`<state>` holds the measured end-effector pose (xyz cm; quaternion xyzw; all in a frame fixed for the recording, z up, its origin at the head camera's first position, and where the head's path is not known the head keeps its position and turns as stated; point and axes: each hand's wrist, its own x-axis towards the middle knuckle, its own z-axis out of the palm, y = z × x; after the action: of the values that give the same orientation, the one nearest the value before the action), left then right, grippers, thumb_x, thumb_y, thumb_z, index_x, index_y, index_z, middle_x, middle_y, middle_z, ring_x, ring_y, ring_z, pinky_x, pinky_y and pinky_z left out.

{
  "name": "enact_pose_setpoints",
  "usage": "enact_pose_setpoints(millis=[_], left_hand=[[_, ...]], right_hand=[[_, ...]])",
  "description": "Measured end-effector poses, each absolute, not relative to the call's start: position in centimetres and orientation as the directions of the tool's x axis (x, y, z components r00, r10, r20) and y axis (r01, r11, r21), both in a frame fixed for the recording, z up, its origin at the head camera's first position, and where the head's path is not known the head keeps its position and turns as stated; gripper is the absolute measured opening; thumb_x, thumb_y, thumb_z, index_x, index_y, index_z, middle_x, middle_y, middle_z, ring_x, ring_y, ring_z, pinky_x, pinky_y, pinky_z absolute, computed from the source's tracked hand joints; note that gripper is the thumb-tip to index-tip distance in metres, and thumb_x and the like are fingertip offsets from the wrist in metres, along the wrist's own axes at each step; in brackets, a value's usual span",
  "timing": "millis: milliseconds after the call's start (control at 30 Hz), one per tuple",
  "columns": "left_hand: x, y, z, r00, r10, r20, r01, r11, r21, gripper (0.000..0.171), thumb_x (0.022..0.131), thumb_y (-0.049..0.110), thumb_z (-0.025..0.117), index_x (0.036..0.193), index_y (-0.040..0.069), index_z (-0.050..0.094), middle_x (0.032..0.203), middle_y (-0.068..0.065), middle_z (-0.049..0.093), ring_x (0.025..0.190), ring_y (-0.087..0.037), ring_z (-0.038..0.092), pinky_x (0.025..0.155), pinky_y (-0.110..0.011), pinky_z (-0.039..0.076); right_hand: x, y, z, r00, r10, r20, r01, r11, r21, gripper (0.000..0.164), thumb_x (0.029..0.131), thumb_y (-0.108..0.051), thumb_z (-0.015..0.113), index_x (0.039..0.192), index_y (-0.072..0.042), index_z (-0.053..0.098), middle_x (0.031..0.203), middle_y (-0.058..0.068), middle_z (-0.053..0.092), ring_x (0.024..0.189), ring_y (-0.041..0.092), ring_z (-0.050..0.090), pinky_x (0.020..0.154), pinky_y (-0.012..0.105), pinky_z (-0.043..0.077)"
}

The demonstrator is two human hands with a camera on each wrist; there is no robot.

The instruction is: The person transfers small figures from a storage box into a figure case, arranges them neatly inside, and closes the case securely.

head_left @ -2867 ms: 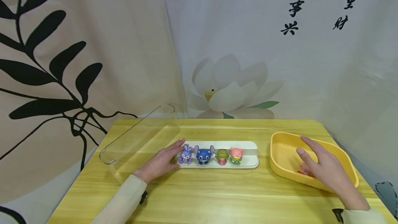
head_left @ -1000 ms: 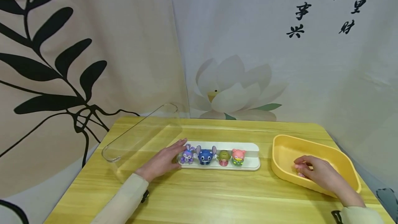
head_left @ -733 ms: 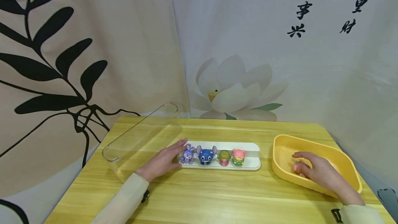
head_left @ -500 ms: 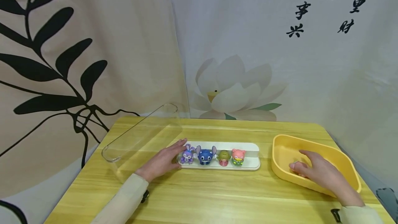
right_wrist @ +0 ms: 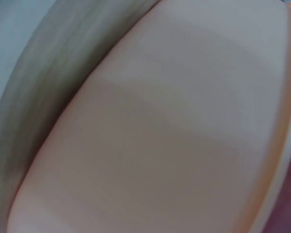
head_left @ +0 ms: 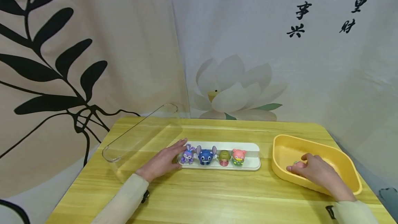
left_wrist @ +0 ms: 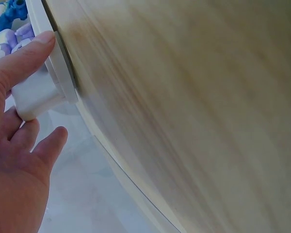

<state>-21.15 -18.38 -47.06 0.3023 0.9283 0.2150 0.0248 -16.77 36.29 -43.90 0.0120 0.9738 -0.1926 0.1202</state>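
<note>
We can't make out much of the pink figurine [head_left: 300,164] toward the left end of the yellow tray [head_left: 284,148], since the right hand [head_left: 320,173] covers most of it. From the head cam, the left hand [head_left: 161,160] hides the left end of the white display stand [head_left: 230,145]. Left wrist cam crops the blue figurine [left_wrist: 5,19]; right wrist's just blurry, cut-off tray.

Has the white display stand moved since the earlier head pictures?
No: against the far edge of the wooden table, the white display stand shows no visible shift.

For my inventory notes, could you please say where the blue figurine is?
In the head view, the blue figurine stands left of centre on the white stand, between the purple figurine and the green-headed figurine.
</note>
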Motion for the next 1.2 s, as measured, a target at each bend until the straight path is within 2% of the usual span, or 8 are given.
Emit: enact_pose_setpoints(millis=[100,267,367,533,667,933,1067,1200], left_hand=[[-21.2,-18.4,-47.1,-0.817,0.570,0.087,0.550,0.727,0.411,0.079,0.086,0.017,0.085,0.155,0.009,0.047,0.171,0.000,0.023,0.155,-0.027,0.026,0.119,-0.063,0.032],[-21.1,-18.4,-47.2,-0.820,0.567,0.081,0.543,0.724,0.424,0.079,0.086,0.017,0.085,0.155,0.010,0.047,0.171,0.001,0.022,0.155,-0.027,0.026,0.119,-0.064,0.031],[-21.1,-18.4,-47.2,-0.821,0.566,0.081,0.541,0.725,0.427,0.079,0.086,0.017,0.085,0.155,0.011,0.047,0.171,0.002,0.022,0.155,-0.027,0.026,0.119,-0.064,0.031],[-21.2,-18.4,-47.4,-0.813,0.575,0.091,0.556,0.720,0.415,0.079,0.086,0.017,0.085,0.155,0.009,0.047,0.171,0.002,0.022,0.155,-0.027,0.026,0.120,-0.059,0.033],[-21.2,-18.4,-47.3,-0.815,0.572,0.091,0.555,0.725,0.408,0.079,0.086,0.017,0.085,0.155,0.010,0.047,0.171,0.001,0.022,0.155,-0.027,0.026,0.119,-0.062,0.032],[-21.1,-18.4,-47.1,-0.815,0.573,0.088,0.555,0.727,0.405,0.079,0.086,0.017,0.085,0.155,0.009,0.047,0.171,0.000,0.022,0.155,-0.027,0.026,0.120,-0.059,0.032],[-21.1,-18.4,-47.2,-0.812,0.578,0.088,0.558,0.722,0.409,0.078,0.087,0.016,0.084,0.155,0.009,0.047,0.171,-0.002,0.023,0.155,-0.028,0.027,0.120,-0.056,0.033],[-21.2,-18.5,-47.3,-0.810,0.579,0.093,0.561,0.720,0.409,0.078,0.087,0.015,0.084,0.155,0.008,0.047,0.171,-0.002,0.023,0.155,-0.028,0.027,0.121,-0.054,0.033]], right_hand=[[-17.0,36.3,-44.1,-0.974,-0.038,-0.222,0.050,0.924,-0.379,0.088,0.090,-0.062,0.071,0.123,0.018,0.055,0.103,0.019,0.066,0.096,0.036,0.065,0.080,0.055,0.055],[-17.2,36.4,-44.4,-0.983,-0.084,-0.166,-0.013,0.920,-0.391,0.056,0.089,-0.045,0.078,0.106,0.006,0.066,0.092,0.005,0.068,0.083,0.023,0.064,0.070,0.042,0.055],[-17.2,36.4,-44.5,-0.983,-0.109,-0.147,-0.039,0.910,-0.414,0.047,0.089,-0.040,0.079,0.104,0.003,0.069,0.089,0.001,0.068,0.080,0.019,0.061,0.068,0.038,0.053],[-17.1,36.5,-44.6,-0.981,-0.138,-0.139,-0.057,0.881,-0.469,0.055,0.091,-0.037,0.079,0.116,0.011,0.067,0.093,0.001,0.069,0.085,0.019,0.063,0.073,0.037,0.056],[-17.0,36.8,-44.7,-0.978,-0.171,-0.118,-0.088,0.854,-0.512,0.059,0.093,-0.032,0.078,0.125,0.015,0.064,0.100,0.004,0.072,0.088,0.018,0.064,0.072,0.031,0.056],[-16.8,37.4,-44.6,-0.965,-0.251,-0.078,-0.169,0.818,-0.550,0.048,0.096,-0.023,0.076,0.129,0.010,0.065,0.108,0.006,0.073,0.094,0.015,0.064,0.072,0.022,0.056],[-16.3,37.4,-44.2,-0.969,-0.235,-0.072,-0.152,0.805,-0.574,0.051,0.095,-0.025,0.077,0.132,0.008,0.064,0.112,0.007,0.072,0.098,0.019,0.065,0.073,0.022,0.057],[-15.9,37.3,-43.4,-0.980,-0.201,-0.005,-0.157,0.778,-0.608,0.052,0.094,-0.026,0.079,0.133,0.006,0.063,0.110,0.006,0.071,0.097,0.014,0.065,0.074,0.019,0.057]])
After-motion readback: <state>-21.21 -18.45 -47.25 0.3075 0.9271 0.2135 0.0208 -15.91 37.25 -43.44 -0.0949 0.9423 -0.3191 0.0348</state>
